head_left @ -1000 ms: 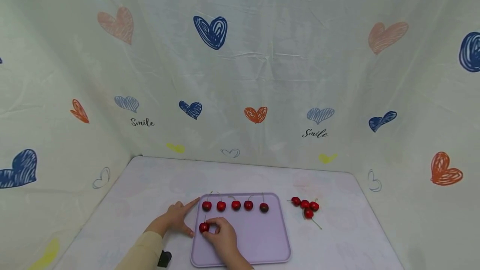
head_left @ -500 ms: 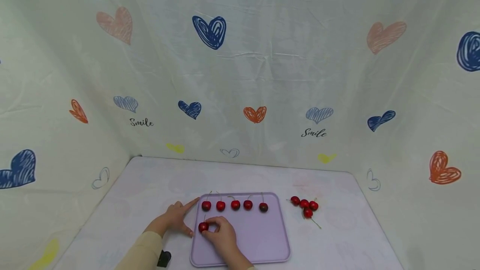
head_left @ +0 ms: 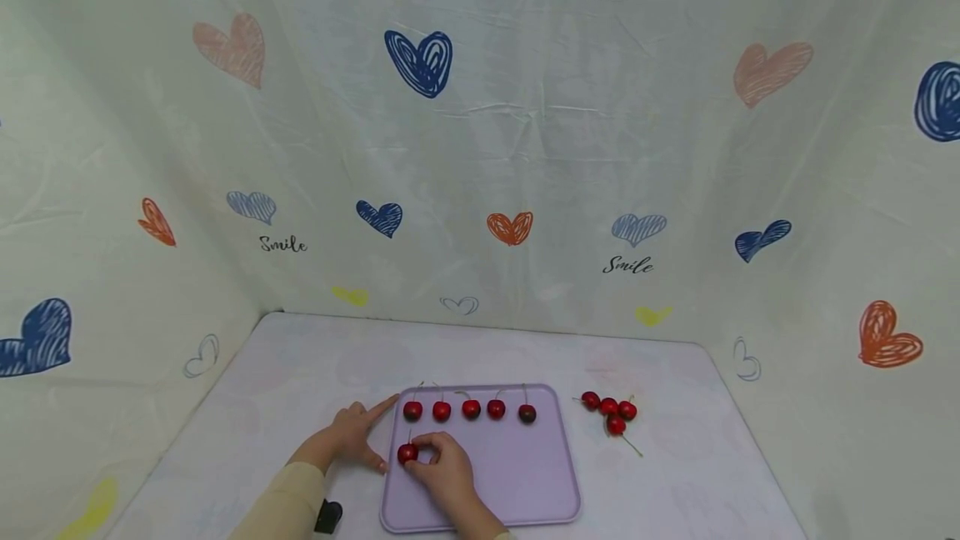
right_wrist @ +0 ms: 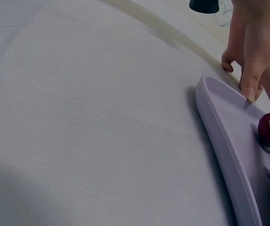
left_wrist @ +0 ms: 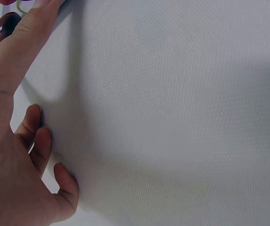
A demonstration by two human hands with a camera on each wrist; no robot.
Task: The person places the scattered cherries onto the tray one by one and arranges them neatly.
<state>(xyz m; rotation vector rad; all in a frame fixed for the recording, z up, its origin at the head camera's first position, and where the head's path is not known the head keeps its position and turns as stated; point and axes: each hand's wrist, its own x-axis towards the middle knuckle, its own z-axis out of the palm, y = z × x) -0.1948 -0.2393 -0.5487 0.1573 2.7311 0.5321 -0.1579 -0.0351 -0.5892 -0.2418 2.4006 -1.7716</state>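
A shallow lilac tray [head_left: 517,473] lies on the white table, with a row of several stemmed cherries [head_left: 471,409] along its far side. My right hand [head_left: 448,473] reaches over the tray and pinches a red cherry [head_left: 407,453] between thumb and fingertips, near the left rim. In the right wrist view that cherry [right_wrist: 268,130] sits at the right edge, just above or on the tray floor; I cannot tell which. Against the tray's left edge rests my left hand [head_left: 351,436], its thumb and index finger spread along the rim. Its other fingers bend loosely in the left wrist view.
A small cluster of loose cherries [head_left: 611,412] lies on the table to the right of the tray. A black object [head_left: 328,517] shows beside the left sleeve [head_left: 288,500]. Behind the table hangs a pale curtain [head_left: 525,148] printed with hearts.
Almost nothing differs. Both hands keep their places, and the right one still pinches the cherry at the tray's left side. The whole view has shifted very slightly.
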